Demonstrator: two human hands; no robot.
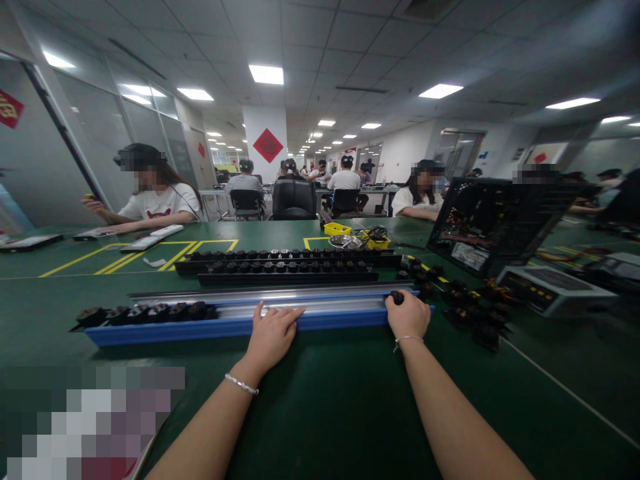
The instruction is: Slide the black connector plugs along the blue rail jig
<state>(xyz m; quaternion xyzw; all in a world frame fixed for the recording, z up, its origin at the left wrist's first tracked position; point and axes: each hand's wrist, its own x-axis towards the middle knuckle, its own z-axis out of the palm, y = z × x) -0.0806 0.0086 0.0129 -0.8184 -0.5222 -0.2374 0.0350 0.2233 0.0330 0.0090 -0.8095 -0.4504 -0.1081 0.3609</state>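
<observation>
A long blue channel rail (320, 323) with a bright metal inner strip lies across the green table in front of me. Several small black socket-like modules (155, 313) sit in a row in its left end. My left hand (274, 333) rests on the rail's near edge at the middle, fingers stretched out, holding nothing. At the right end, my right hand (409, 316) is closed round a small black module (397, 297), held at the rail's opening. The fingers partly hide that module.
Behind the rail lie two black rails (290, 275) filled with modules. Loose black modules (480, 310) are heaped at the right, beside a power supply unit (555, 290) and an open computer case (495, 223). A metal bowl (345, 242) and yellow trays (337, 229) stand farther back. Other people sit around.
</observation>
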